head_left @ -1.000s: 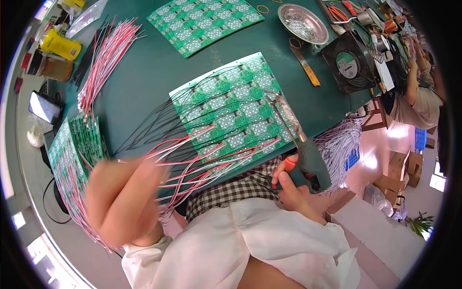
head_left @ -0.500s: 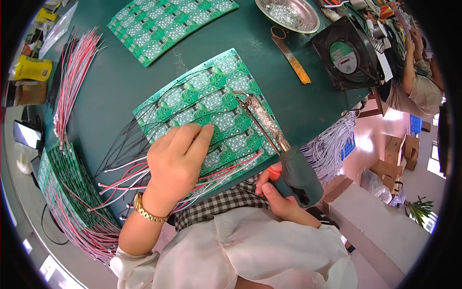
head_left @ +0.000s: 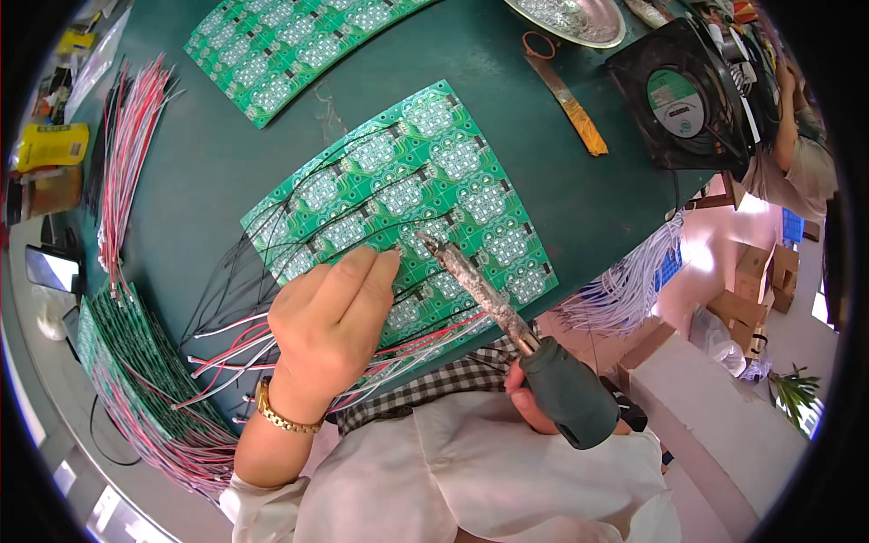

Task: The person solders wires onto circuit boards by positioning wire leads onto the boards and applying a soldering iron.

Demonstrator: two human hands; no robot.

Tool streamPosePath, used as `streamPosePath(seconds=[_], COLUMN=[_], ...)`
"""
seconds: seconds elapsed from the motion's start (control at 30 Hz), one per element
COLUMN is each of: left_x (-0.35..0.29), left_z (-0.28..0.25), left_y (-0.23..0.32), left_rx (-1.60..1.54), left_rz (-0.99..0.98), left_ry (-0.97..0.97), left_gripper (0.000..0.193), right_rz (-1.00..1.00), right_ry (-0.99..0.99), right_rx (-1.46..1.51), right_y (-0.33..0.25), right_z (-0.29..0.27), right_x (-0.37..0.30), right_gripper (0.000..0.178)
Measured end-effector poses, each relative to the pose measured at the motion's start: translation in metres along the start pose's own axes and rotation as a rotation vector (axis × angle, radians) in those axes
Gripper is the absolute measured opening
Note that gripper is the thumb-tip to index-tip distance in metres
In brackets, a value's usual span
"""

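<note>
Green covered the table (head_left: pixel 204 163), and on it, toward its near edge, a circuit-board panel (head_left: pixel 480 204) lay flat and slightly askew. Under and just beyond the fingertips of the left hand (head_left: pixel 328 312) was the middle of that panel; its thumb and forefinger were pinched together on a wire (head_left: pixel 398 247), whose pale end barely showed past them, the rest being hidden. Right beside those fingertips came the tip of a soldering iron (head_left: pixel 579 394), though whether it touched the panel could not be told. Wrapped round its handle were the fingers of the right hand (head_left: pixel 527 398), partly hidden by the grey body. Black wires (head_left: pixel 237 271) ran across the panel and spilled over its left side, while red and white wires (head_left: pixel 444 332) crossed its near part and passed beneath the left hand. Toward the table's left edge stood a stack of wired boards (head_left: pixel 127 339), with a bundle of red and white leads (head_left: pixel 131 172) beyond it. Farther from the near edge lay a second panel (head_left: pixel 290 41), a blade with a yellow-wrapped end (head_left: pixel 579 113) and a metal dish (head_left: pixel 579 20). Near the right corner stood a black fan (head_left: pixel 674 100); past the near edge, pale cables (head_left: pixel 625 281) hung in a heap.
</note>
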State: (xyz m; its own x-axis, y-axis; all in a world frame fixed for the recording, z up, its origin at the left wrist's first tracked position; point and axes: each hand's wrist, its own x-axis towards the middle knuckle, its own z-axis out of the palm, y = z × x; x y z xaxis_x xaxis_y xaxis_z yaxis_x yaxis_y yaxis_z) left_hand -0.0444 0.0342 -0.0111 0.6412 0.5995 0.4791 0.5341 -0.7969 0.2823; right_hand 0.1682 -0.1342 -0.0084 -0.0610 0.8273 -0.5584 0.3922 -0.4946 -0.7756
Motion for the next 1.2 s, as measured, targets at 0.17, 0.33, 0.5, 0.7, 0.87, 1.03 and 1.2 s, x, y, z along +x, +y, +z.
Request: streamPosePath(seconds=[0.17,0.33,0.5,0.7,0.87,1.03,1.2], left_x=[0.001,0.002,0.001,-0.001,0.0,0.001,0.001], left_z=[-0.006,-0.004,0.001,0.002,0.003,0.002,0.001], left_y=[0.006,0.005,-0.003,-0.005,-0.003,-0.002,-0.002], left_rx=[-0.012,-0.016,-0.016,-0.061,-0.044,-0.032,-0.033], left_rz=[-0.116,-0.118,-0.03,-0.062,-0.046,-0.046,-0.047], left_ry=[-0.091,-0.095,-0.013,-0.003,0.005,0.001,0.005], left_gripper=[0.029,0.028,0.025,0.028,0.028,0.027,0.026], right_rz=[-0.225,0.602,0.229,0.332,0.102,-0.045,0.049], right_ry=[0.24,0.017,0.085,-0.02,0.1,0.139,0.126], right_rx=[-0.179,0.134,0.127,-0.01,-0.152,-0.185,-0.167], right_y=[0.013,-0.014,0.011,-0.005,-0.004,0.01,0.006], right_z=[0.017,0.013,0.019,0.009,0.006,0.01,0.008], right_x=[0.004,0.008,-0.003,0.008,0.003,0.002,-0.001], right_gripper=[0.029,0.034,0.019,0.012,0.019,0.021,0.023])
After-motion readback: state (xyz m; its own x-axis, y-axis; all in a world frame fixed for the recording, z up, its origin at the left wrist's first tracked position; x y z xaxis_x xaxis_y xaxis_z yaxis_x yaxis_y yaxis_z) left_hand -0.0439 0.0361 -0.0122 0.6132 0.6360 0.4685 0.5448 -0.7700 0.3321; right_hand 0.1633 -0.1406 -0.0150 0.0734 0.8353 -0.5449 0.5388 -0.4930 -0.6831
